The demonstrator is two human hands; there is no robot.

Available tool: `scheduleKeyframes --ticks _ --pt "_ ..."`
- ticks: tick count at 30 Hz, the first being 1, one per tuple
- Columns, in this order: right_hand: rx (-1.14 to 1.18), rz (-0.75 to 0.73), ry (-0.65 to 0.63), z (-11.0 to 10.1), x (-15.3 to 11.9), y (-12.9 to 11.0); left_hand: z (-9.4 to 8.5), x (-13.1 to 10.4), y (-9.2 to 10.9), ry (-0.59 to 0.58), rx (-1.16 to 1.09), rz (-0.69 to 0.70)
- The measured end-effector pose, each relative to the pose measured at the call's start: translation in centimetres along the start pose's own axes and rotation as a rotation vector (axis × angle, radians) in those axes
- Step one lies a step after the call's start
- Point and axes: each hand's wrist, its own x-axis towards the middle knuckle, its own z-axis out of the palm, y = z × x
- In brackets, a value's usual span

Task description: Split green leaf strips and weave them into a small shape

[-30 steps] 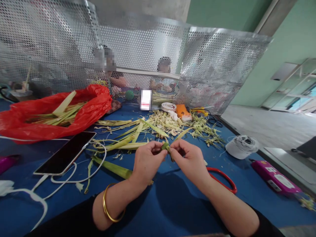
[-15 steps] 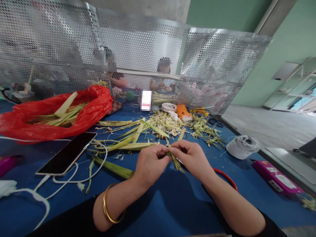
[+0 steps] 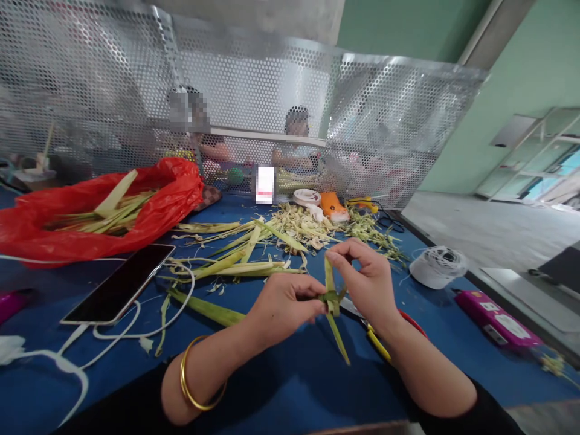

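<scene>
My left hand (image 3: 283, 305) pinches a knotted green leaf strip (image 3: 333, 297) at its folded middle, between thumb and fingertips. My right hand (image 3: 367, 281) grips the strip's upper end between thumb and index finger. The strip's pointed tail hangs down toward the tabletop. Scissors (image 3: 378, 344) with red and yellow handles lie on the blue table (image 3: 290, 386), partly covered by my right hand and forearm. Just beyond my left hand, long pale-green husk leaves (image 3: 244, 266) lie in a loose bunch. One broader green leaf (image 3: 208, 309) is beside my left wrist.
A red plastic bag (image 3: 181, 181) of leaves stands at the left, near a phone (image 3: 120, 284) with white cables. Dried flower pieces (image 3: 308, 223), a tape roll (image 3: 307, 197) and an orange packet (image 3: 333, 205) sit farther back. White string (image 3: 437, 266) and a purple packet (image 3: 496, 320) are right.
My right hand has moved up and right to the strip's upper end. The strip now stands more upright, with its knot and tail showing. More of the scissors is visible.
</scene>
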Motion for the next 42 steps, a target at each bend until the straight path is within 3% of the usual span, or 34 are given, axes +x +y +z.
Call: scheduleKeyframes --ticks 5,9,13,15,19,21,29,34,37,40,42 --pt "0.263 0.300 0.049 0.2 0.7 1.3 0.0 -0.3 0.5 -0.110 -0.143 -0.146" --pt "0.366 0.373 0.085 0.7 0.8 1.8 -0.4 -0.1 0.0 -0.139 -0.211 -0.175" --pt "0.415 0.429 0.043 0.7 1.1 2.0 -0.6 0.1 -0.3 -0.121 -0.252 -0.219" --pt "0.433 0.477 -0.073 0.4 1.2 2.0 -0.8 0.2 -0.4 -0.109 -0.250 -0.230" --pt "0.412 0.549 -0.486 -0.1 1.2 1.4 -1.2 0.1 -0.4 -0.122 -0.264 -0.201" --pt "0.410 0.542 -0.577 -0.1 1.0 1.1 -1.2 0.1 -0.5 -0.145 -0.242 -0.204" --pt "0.282 0.406 -0.351 1.4 -0.5 1.1 -0.8 0.0 -0.6 -0.195 -0.005 -0.164" --pt "0.066 0.158 -0.236 1.7 -0.8 0.8 -0.5 0.1 -0.6 -0.226 -0.090 -0.208" --pt "-0.010 0.094 -0.172 1.4 -0.4 1.1 -0.4 0.3 -0.6 -0.160 -0.215 -0.215" --pt "-0.023 0.141 0.060 0.9 0.3 1.8 -0.5 0.4 -0.7 -0.040 -0.316 -0.195" --pt "0.107 0.307 0.200 0.6 0.8 2.3 -0.7 0.5 -0.7 0.037 -0.367 -0.177"
